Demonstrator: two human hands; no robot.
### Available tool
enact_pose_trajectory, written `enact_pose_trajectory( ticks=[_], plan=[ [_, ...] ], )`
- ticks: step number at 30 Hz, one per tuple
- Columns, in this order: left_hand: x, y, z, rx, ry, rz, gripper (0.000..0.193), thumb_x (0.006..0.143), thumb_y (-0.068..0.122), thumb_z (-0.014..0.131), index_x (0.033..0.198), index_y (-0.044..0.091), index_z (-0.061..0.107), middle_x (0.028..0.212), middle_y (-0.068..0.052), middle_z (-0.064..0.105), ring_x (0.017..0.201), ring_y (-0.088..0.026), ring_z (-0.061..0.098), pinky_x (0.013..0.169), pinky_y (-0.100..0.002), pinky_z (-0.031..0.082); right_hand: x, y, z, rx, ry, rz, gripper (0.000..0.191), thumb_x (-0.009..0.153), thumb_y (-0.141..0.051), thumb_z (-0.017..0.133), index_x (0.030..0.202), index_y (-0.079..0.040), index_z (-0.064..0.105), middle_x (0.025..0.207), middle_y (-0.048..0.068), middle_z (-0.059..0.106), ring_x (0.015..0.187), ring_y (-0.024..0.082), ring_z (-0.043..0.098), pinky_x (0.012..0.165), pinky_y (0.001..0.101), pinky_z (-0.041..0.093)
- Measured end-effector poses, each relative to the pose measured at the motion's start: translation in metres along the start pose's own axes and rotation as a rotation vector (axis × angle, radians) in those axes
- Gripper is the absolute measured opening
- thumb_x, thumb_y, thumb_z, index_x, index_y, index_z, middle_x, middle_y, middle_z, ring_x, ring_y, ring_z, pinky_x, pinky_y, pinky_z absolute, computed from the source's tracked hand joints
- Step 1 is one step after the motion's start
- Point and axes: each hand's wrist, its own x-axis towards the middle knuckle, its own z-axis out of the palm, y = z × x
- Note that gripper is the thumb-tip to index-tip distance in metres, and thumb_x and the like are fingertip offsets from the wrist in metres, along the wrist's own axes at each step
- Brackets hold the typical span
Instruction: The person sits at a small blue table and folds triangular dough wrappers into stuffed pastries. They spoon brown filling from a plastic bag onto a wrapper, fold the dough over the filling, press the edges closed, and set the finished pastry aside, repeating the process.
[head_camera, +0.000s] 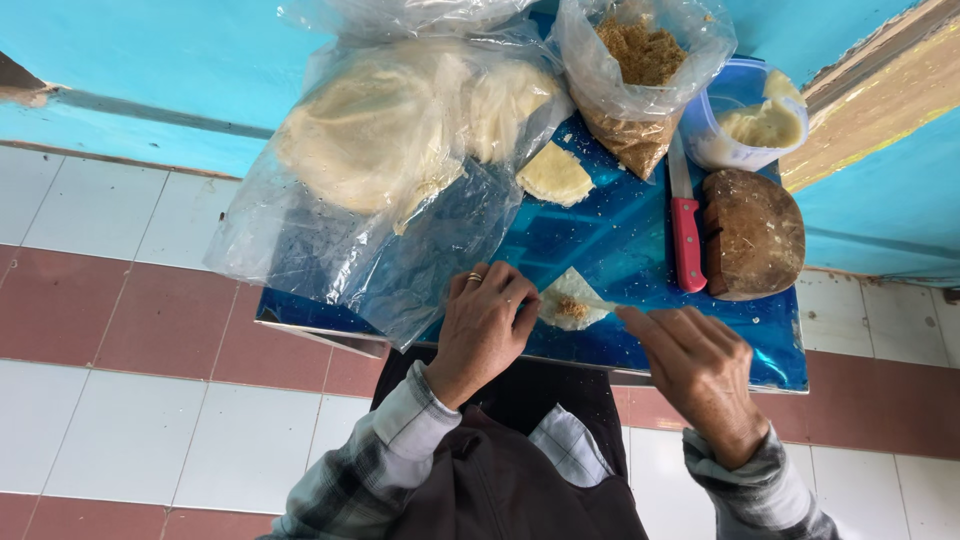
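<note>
- Folding a small wrapper on the blue table: it lies at the near edge, straight in front of the person, so both hands reach it easily.
- Left hand rests on the wrapper's left edge, fingers curled and closed over it, pinning it flat; ring on one finger.
- Right hand comes in from the wrapper's right, fingertips pinched shut on its right corner, seemingly to pull it over the brown filling at its middle.
- Red-handled knife lies right of the wrapper and farther back, blade pointing away, parked clear of the hands.
- Round brown block sits just right of the knife, touching or nearly so; cannot tell.
- Plastic tub of pale paste stands behind the block, open.
- Open bag of brown crumbs stands behind the wrapper, mouth rolled open for scooping.
- Cut wrapper piece lies between that bag and the wrapper.
- Large clear bag of flat rounds spreads left and behind the wrapper, overhanging the table edge.
</note>
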Motion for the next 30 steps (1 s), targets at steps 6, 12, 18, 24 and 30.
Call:
enact_pose_trajectory(
  ticks=[6, 12, 18, 24, 30],
  plan=[
    [0.003, 0.011, -0.004, 0.05, 0.05, -0.023, 0.018, 0.082, 0.017, 0.08, 0.09, 0.01, 0.065, 0.09, -0.006, 0.058, 0.089, -0.028, 0.059, 0.082, -0.046, 0.042, 0.048, 0.071, -0.011, -0.027, 0.236, 0.155, 0.023, 0.107, 0.001, 0.065, 0.127, -0.007, 0.074, 0.109, 0.016, 0.073, 0.081, 0.027, 0.069, 0.066, 0.0357, 0.054],
    [0.003, 0.019, 0.001, 0.014, 0.031, -0.067, 0.015, 0.085, 0.014, 0.077, 0.088, 0.011, 0.062, 0.091, -0.005, 0.057, 0.089, -0.027, 0.06, 0.082, -0.044, 0.041, 0.193, 0.14, 0.036, -0.234, 0.171, 0.036, 0.007, 0.11, -0.015, 0.078, 0.113, -0.013, 0.072, 0.107, 0.009, 0.073, 0.086, 0.027, 0.071, 0.064, 0.0394, 0.05],
    [0.003, 0.022, -0.002, -0.036, -0.001, -0.112, 0.018, 0.086, 0.014, 0.077, 0.091, 0.012, 0.06, 0.086, -0.003, 0.062, 0.083, -0.026, 0.063, 0.079, -0.043, 0.041, 0.148, 0.093, 0.023, -0.105, 0.25, 0.039, 0.028, 0.098, -0.008, 0.08, 0.123, -0.003, 0.069, 0.115, 0.016, 0.063, 0.102, 0.035, 0.063, 0.083, 0.0447, 0.051],
    [0.0, 0.03, -0.001, -0.142, 0.053, -0.1, 0.033, 0.081, 0.009, 0.078, 0.109, 0.011, 0.061, 0.09, -0.002, 0.068, 0.085, -0.027, 0.065, 0.083, -0.043, 0.043, 0.023, -0.019, 0.02, 0.154, -0.008, 0.546, 0.019, 0.083, -0.024, 0.082, 0.096, -0.011, 0.079, 0.093, 0.006, 0.072, 0.066, 0.023, 0.067, 0.06, 0.0357, 0.052],
    [0.007, 0.036, 0.008, -0.232, 0.119, -0.07, 0.033, 0.087, 0.002, 0.074, 0.115, 0.01, 0.06, 0.094, -0.003, 0.068, 0.089, -0.026, 0.069, 0.084, -0.041, 0.051, 0.016, -0.027, 0.036, 0.236, 0.075, 0.568, 0.016, 0.084, -0.017, 0.083, 0.096, -0.009, 0.076, 0.094, 0.007, 0.071, 0.071, 0.021, 0.067, 0.061, 0.0333, 0.051]
  ],
)
